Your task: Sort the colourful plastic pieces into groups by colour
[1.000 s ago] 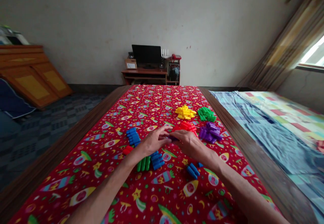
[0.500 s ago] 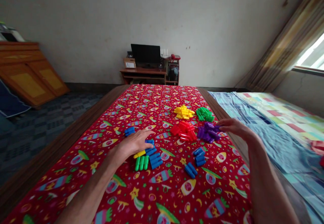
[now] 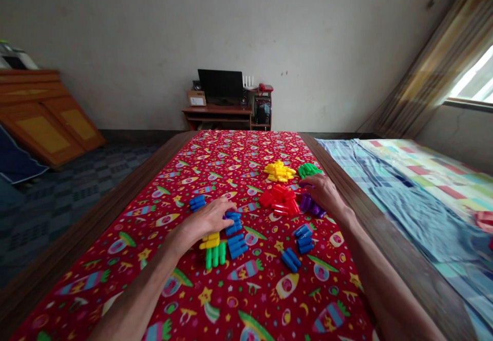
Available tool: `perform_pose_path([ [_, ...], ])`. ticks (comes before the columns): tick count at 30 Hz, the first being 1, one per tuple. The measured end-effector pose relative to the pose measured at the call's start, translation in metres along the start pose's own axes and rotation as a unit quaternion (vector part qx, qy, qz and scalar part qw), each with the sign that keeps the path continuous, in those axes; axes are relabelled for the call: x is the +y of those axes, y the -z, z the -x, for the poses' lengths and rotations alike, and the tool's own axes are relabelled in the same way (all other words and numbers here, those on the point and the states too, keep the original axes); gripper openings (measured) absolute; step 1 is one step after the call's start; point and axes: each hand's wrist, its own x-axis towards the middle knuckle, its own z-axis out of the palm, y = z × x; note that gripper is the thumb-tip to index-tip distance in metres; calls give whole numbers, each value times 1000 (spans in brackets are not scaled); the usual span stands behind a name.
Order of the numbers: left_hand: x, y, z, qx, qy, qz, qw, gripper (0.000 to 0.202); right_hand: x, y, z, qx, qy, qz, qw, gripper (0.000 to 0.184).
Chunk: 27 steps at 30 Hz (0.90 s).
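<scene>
My left hand (image 3: 211,216) is closed over the group at the left of the cloth, with a sliver of a purple plastic block (image 3: 225,217) showing between thumb and fingers. Right beside it lie blue ridged blocks (image 3: 233,224), and yellow blocks (image 3: 210,240) and green blocks (image 3: 215,254) sit just below. My right hand (image 3: 322,192) reaches over the purple pile (image 3: 311,206), its fingertips pinched on a purple block (image 3: 306,186) that is largely covered. Another blue block (image 3: 197,202) lies beyond my left hand.
Red blocks (image 3: 280,201), yellow blocks (image 3: 279,171) and green blocks (image 3: 309,170) lie in piles near my right hand. Closer to me are loose blue blocks (image 3: 290,260). A red patterned cloth (image 3: 277,310) covers the table; a bed (image 3: 416,202) stands to the right.
My right hand has moved left from the purple pile's right edge to its top. Near my left hand, the green blocks have shifted slightly toward me and more yellow shows.
</scene>
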Motion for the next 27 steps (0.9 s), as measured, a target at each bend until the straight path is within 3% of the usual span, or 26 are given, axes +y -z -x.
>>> perform_pose_path([
  [5, 1, 8, -1, 16, 28, 41, 999, 33, 3, -3, 3, -104, 30, 32, 994, 29],
  [9, 1, 13, -3, 79, 21, 164, 983, 35, -1, 10, 5, -32, 21, -10, 999, 27],
  [11, 8, 12, -4, 117, 26, 290, 950, 41, -13, 18, 6, 14, 18, -24, 999, 26],
  [14, 31, 6, -5, 143, 70, 482, 862, 49, -47, 25, 10, 33, 71, -95, 992, 27],
  [17, 57, -1, -3, 107, 104, 602, 784, 51, -92, 19, 16, -11, 185, -190, 964, 32],
  [20, 75, -7, 0, 78, 92, 657, 744, 55, -125, 2, 21, -37, 264, -221, 938, 31],
  [22, 80, -11, 2, 62, 78, 661, 744, 58, -131, -5, 20, -40, 256, -226, 939, 22],
  [24, 81, -13, 3, 48, 61, 639, 765, 57, -125, -3, 18, -54, 228, -225, 946, 18],
  [27, 68, -9, 0, 88, 22, 527, 845, 49, -101, 13, 14, -44, 192, -170, 966, 19],
])
